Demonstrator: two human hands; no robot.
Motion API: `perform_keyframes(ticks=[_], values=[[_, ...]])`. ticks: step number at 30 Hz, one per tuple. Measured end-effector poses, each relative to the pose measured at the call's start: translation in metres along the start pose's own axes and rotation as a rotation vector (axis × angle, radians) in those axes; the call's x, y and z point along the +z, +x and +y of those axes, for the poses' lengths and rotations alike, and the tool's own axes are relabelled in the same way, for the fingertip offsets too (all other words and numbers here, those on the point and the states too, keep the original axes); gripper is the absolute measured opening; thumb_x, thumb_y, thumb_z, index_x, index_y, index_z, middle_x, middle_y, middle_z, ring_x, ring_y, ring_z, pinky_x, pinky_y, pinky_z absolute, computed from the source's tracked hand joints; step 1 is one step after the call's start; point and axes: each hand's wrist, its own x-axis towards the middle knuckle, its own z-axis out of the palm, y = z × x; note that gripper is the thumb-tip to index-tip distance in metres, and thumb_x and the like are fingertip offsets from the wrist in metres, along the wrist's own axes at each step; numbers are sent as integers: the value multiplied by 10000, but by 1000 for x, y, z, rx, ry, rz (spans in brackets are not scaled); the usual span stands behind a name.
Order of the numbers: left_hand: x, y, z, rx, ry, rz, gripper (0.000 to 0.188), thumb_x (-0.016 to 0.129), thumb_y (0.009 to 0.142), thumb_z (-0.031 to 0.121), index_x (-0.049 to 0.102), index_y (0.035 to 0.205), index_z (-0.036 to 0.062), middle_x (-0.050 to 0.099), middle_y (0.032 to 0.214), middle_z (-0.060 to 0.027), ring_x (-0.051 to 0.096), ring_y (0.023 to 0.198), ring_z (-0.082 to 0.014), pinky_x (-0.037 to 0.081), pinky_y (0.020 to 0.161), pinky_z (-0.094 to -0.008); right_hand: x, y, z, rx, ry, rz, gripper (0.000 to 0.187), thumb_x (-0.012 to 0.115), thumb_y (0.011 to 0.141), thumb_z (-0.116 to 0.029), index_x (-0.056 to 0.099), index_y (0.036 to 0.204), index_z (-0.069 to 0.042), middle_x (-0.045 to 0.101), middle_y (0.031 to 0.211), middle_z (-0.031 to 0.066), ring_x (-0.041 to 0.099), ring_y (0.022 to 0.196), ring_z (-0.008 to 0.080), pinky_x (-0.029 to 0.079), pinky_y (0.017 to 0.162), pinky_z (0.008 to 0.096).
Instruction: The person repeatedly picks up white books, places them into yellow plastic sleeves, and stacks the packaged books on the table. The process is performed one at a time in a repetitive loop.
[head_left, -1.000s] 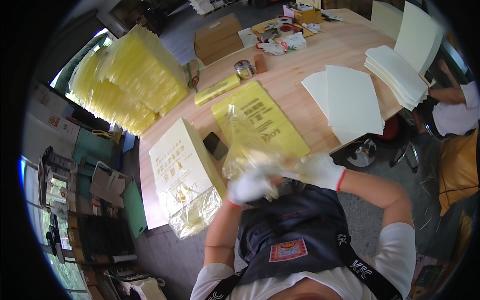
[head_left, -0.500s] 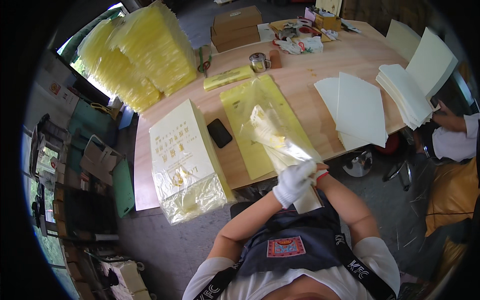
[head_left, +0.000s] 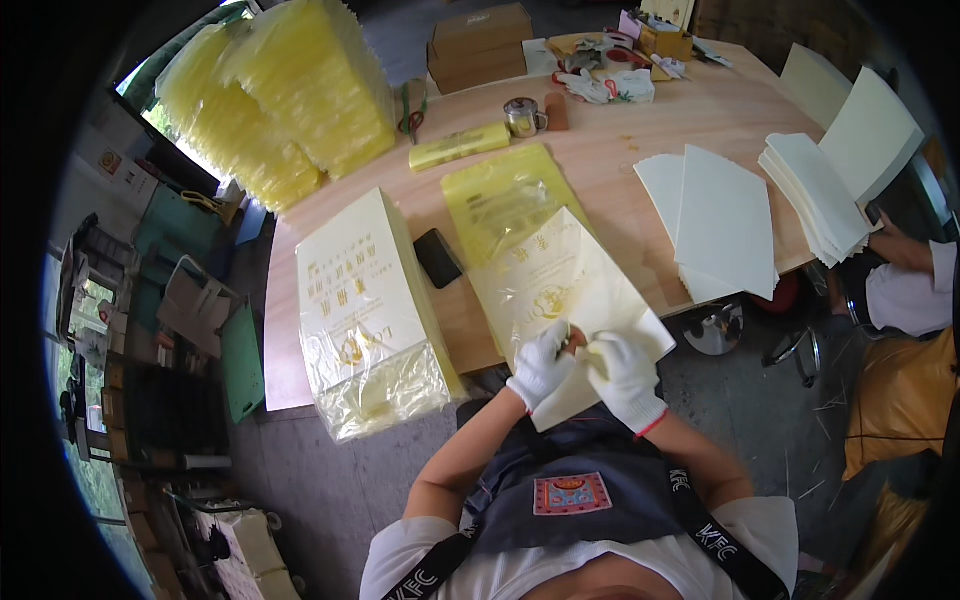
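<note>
Over the near table edge, cream sheets [head_left: 600,275] with gold print lie face up on a yellow plastic bag stack [head_left: 510,185]. Clear film shows along their left side. My left hand [head_left: 541,366], in a white glove with a bare fingertip showing, is closed at the sheets' near part. My right hand [head_left: 624,379], also gloved, is closed close beside it, fingertips nearly meeting the left ones. What the fingers pinch is too small to make out. Left of the hands stands a thick bagged stack of printed sheets [head_left: 350,290], a black phone [head_left: 437,258] beside it.
Tall yellow bag piles [head_left: 310,90] stand far left. A folded yellow packet [head_left: 460,146], metal mug [head_left: 522,117], scissors [head_left: 413,112] and cardboard boxes [head_left: 480,50] are at the back. Blank cream sheets [head_left: 720,220] lie right, near another person's arm [head_left: 895,245].
The printed sheets have turned from a steep tilt to lying face up across the bag stack. My right hand, mostly hidden behind the left before, now shows beside it.
</note>
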Motion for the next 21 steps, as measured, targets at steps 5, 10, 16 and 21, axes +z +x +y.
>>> perform_keyframes(ticks=[5,10,16,21], values=[[20,-60,-6,449,382,4,189,718,756,135,656,934,129,657,786,-82,636,684,-272,509,599,-370,17,-13,59,437,-389,-295,368,634,833,-393,601,1075,-117,670,795,107,672,694,259,510,571,410],[-27,-94,-101,-69,613,343,144,687,726,104,568,806,105,582,783,-74,576,751,-290,468,643,-386,16,-34,57,162,-412,-295,219,566,837,-318,565,813,-100,645,664,102,645,574,263,482,515,423],[-49,-161,-14,41,501,213,220,720,641,64,511,685,117,543,691,-75,570,647,-279,459,544,-391,-44,-91,21,66,-253,-489,235,571,808,-304,565,685,-105,625,629,94,621,515,268,454,460,449],[-43,-198,-5,70,274,-64,239,735,676,43,500,675,89,552,696,-104,575,586,-287,434,467,-372,-38,-152,-2,110,-251,-604,287,530,847,-309,612,657,-111,585,503,106,596,441,284,437,415,458]])
